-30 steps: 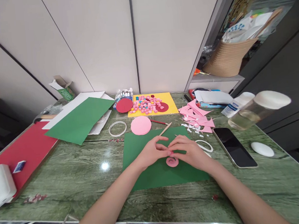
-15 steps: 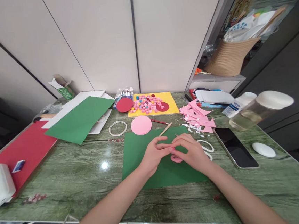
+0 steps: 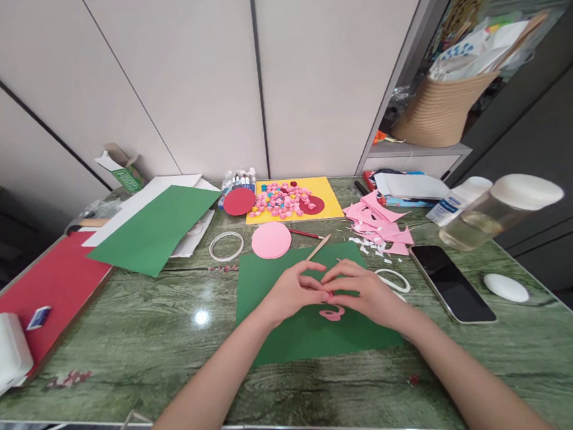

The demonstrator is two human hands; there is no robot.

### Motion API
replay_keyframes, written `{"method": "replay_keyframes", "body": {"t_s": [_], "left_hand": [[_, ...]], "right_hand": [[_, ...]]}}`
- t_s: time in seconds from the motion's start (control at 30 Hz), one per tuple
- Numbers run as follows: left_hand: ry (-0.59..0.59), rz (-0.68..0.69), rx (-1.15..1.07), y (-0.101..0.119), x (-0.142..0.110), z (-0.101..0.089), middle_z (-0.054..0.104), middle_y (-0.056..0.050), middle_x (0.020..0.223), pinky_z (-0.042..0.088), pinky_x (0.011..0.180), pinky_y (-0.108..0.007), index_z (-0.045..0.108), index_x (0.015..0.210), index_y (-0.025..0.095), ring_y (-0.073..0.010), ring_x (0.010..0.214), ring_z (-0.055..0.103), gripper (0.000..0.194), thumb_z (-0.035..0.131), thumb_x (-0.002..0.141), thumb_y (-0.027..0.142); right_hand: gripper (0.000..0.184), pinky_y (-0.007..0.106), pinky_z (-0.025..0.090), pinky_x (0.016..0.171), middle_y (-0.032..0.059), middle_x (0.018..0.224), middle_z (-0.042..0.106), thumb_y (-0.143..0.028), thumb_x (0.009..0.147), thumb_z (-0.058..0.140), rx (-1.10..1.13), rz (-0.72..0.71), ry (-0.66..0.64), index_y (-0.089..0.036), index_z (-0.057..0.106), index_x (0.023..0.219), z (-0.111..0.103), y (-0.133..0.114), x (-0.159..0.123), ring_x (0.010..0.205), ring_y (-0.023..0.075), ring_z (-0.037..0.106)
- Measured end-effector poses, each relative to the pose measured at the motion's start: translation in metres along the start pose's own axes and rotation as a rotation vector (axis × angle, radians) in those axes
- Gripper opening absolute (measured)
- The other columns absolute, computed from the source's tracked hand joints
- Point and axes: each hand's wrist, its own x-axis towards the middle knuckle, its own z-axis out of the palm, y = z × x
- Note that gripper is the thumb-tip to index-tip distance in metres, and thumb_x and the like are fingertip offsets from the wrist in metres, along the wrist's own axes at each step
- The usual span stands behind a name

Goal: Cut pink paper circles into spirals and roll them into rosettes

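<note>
Can see left hand [image 3: 288, 295] and right hand [image 3: 366, 289] above green sheet [image 3: 277, 343], tip to tip. Note thumb and forefinger of each pinching one small roll in pink paper strip [image 3: 332, 316], with other fingers bent and slightly parted. Can make out only a speck of that roll between tips; cannot count turns. Can follow loose end in curls just below tips, toward near edge of green sheet; cannot tell whether touching sheet or hanging clear.

Lose lower end of wooden stick [image 3: 318, 247] behind left hand. Can see white loops [image 3: 405, 279] just beside right wrist, mostly covered by right hand.

Farther back on surface [image 3: 178, 351]: can see pink disc [image 3: 271, 241] in full, near red pencil [image 3: 304, 233]. Can spot many small pink rolls [image 3: 283, 206] on yellow sheet [image 3: 333, 204], too small to tell singly, partly covering red disc [image 3: 320, 205]. To right, cannot separate overlapping pink offcuts [image 3: 377, 219].

At left edge, find white device [image 3: 2, 350] cut off. On shelf, find contents of woven basket [image 3: 438, 111] blurred. Lose both forearms at bottom edge.
</note>
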Motion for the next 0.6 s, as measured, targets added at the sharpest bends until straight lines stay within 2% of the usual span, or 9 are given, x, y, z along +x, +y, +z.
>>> {"method": "replay_keyframes", "body": {"t_s": [0.13, 0.3, 0.6], "left_hand": [[0.112, 0.049, -0.089, -0.004, 0.001, 0.007, 0.071, -0.006, 0.081, 0.049, 0.075, -0.031, 0.054, 0.105, 0.016, -0.0153, 0.072, 0.066, 0.048, 0.077, 0.062, 0.019], [0.209, 0.047, -0.271, -0.008, 0.002, 0.018, 0.071, -0.008, 0.084, 0.048, 0.075, -0.030, 0.052, 0.104, 0.014, -0.0134, 0.072, 0.064, 0.050, 0.077, 0.061, 0.014], [0.224, 0.015, -0.433, -0.013, 0.002, 0.022, 0.071, -0.008, 0.080, 0.048, 0.073, -0.031, 0.052, 0.100, 0.012, -0.0142, 0.067, 0.065, 0.050, 0.079, 0.058, 0.011]], "right_hand": [[0.013, 0.038, 0.046, 0.080, 0.0054, 0.096, 0.066, -0.026, 0.085, 0.061, -0.066, 0.011, 0.104, -0.024, 0.069, 0.095, 0.004, 0.002, 0.000, 0.091, 0.0209, 0.056], [0.008, 0.037, 0.045, 0.076, 0.0052, 0.089, 0.066, -0.027, 0.082, 0.065, -0.098, 0.044, 0.219, -0.021, 0.066, 0.088, 0.008, 0.000, 0.001, 0.086, 0.0207, 0.056], [0.006, 0.036, 0.046, 0.077, 0.0049, 0.088, 0.063, -0.025, 0.080, 0.067, -0.089, 0.100, 0.230, -0.020, 0.063, 0.080, 0.010, -0.002, 0.001, 0.087, 0.0210, 0.057]]}}
